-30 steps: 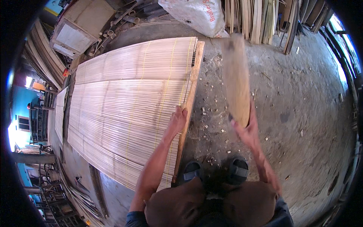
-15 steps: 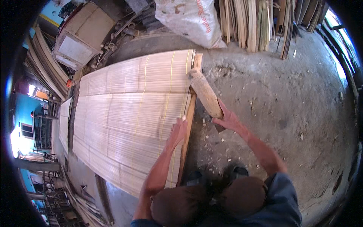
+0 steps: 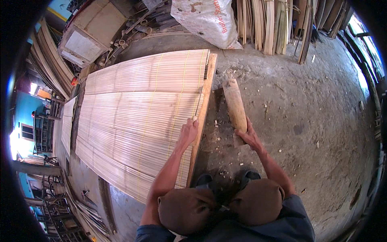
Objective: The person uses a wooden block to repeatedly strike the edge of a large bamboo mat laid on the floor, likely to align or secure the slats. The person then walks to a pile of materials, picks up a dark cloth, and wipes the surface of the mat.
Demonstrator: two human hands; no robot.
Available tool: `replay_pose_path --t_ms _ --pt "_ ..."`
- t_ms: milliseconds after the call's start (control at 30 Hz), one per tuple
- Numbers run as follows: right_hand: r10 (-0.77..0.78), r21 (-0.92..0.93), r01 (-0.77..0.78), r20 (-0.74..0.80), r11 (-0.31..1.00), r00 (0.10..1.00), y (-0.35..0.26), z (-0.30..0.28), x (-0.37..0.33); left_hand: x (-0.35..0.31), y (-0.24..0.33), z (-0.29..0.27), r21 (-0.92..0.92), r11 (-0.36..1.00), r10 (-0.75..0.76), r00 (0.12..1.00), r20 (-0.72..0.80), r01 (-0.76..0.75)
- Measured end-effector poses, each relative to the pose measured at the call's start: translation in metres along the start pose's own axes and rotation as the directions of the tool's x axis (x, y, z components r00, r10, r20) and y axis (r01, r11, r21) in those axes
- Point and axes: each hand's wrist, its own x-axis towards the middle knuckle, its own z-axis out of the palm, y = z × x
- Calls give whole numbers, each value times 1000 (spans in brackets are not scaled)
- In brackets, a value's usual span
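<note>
dusty grey floor around a slatted mat.
left hand closed round a thin tool at the mat's right edge; right hand gripping a wooden block right of the mat.

A big white sack with red print sits on the grey floor at the top. Tall thin sticks stand just to its right. On the left is a tan box with a pale patch. Round hollow tubes lie in a pile beside it. Long bent strips lean near the box. Farther off, a blue wall has a dark window.
</note>
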Motion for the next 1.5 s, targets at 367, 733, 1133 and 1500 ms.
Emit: replay_pose_path --t_ms 367,733,1133,1500 --pt "-552 -120 538 -182 834 814 -249 25 27 2 -60 11 101 991 95 995 -34 -91" --pt "-295 -441 366 224 819 929 -30 8 48 -16 -33 21 67 997 42 999 33 -44" --pt "-27 35 27 16 999 1000 7 4 -12 -18 -15 27 103 994 -40 999 -22 42" --pt "-358 -189 346 -32 919 933 -149 20 4 -4 -63 17 253 939 248 968 -35 -232"
